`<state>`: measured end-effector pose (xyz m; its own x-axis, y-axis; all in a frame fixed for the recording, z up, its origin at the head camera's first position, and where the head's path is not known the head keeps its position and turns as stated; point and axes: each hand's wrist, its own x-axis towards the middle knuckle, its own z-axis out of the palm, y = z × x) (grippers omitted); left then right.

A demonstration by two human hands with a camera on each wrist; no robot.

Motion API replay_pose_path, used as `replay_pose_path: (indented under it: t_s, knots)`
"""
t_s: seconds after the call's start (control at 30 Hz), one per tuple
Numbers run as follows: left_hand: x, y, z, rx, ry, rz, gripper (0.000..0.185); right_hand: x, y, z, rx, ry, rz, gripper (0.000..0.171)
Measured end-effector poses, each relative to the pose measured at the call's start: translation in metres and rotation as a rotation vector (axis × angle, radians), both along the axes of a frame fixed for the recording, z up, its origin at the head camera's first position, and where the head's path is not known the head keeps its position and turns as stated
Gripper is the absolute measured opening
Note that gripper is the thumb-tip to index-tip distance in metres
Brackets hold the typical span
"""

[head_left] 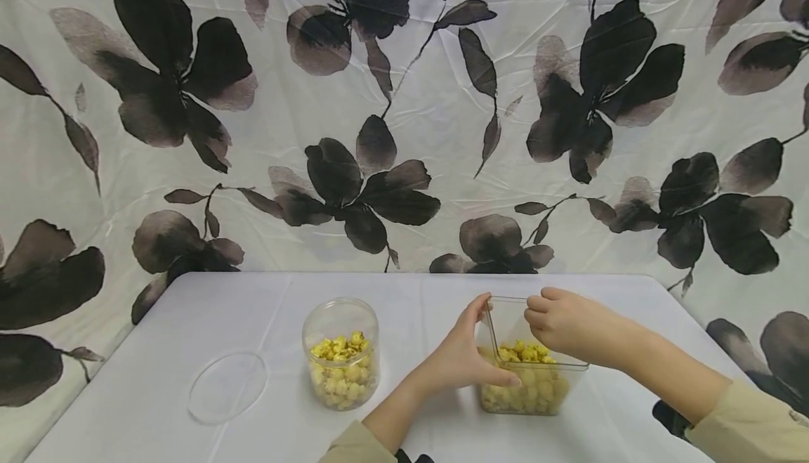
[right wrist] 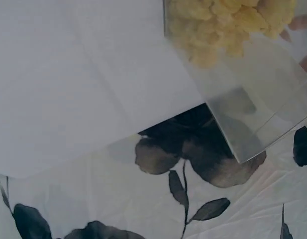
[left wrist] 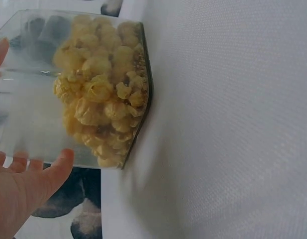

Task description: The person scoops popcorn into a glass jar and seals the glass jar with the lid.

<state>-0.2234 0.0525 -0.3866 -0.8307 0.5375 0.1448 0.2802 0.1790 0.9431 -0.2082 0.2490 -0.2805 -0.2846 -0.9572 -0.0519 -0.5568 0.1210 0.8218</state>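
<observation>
1. A clear square plastic container half full of yellow popcorn stands upright near the front right of the white-clothed table, its open mouth pointing straight up and its long axis vertical.
2. The left hand grasps the container's left wall, thumb laid along the front face and fingers reaching up to the left rim; in the left wrist view the same container shows the popcorn heaped against its base.
3. The right hand sits at the container's top right rim with fingers curled over the edge; whether it truly clamps the rim I cannot tell.
4. A round clear plastic jar of yellow popcorn stands upright, lidless, just left of the left hand and apart from it.
5. A flat round transparent lid lies on the table left of the jar.
6. A white cloth with dark flower print hangs behind the table.
</observation>
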Motion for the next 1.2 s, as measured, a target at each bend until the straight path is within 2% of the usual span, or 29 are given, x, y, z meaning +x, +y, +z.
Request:
replay_pose_path:
  t_s: [0.1,0.17,0.47,0.63,0.73,0.9,0.97,1.2]
  knots:
    - [0.000,0.000,0.000,-0.005,-0.002,0.004,0.115,0.005,0.002,0.000,0.045,0.004,-0.013,0.017]
    - [0.001,0.000,0.000,-0.008,-0.002,0.010,0.116,0.007,0.003,-0.002,0.038,-0.010,-0.044,0.017]
    - [0.000,-0.001,-0.001,0.006,-0.006,0.003,0.115,-0.007,-0.003,-0.020,-0.158,-0.136,-0.254,0.021]
    - [0.000,-0.001,-0.001,0.003,-0.001,0.009,0.115,-0.011,-0.004,-0.030,-0.212,-0.212,-0.313,0.020]
    - [0.000,-0.001,-0.001,0.002,-0.002,0.014,0.115,-0.012,-0.002,-0.030,-0.247,-0.295,-0.365,0.020]
    - [0.001,0.000,-0.001,-0.013,0.004,0.041,0.117,-0.012,0.003,-0.020,-0.358,-0.558,-0.469,0.015]
    - [0.001,0.001,-0.001,-0.018,0.011,0.049,0.117,-0.013,0.005,-0.016,-0.413,-0.638,-0.489,0.016]
    - [0.002,0.001,0.000,-0.018,0.004,0.051,0.118,-0.015,0.015,-0.016,-0.575,-0.775,-0.505,0.030]
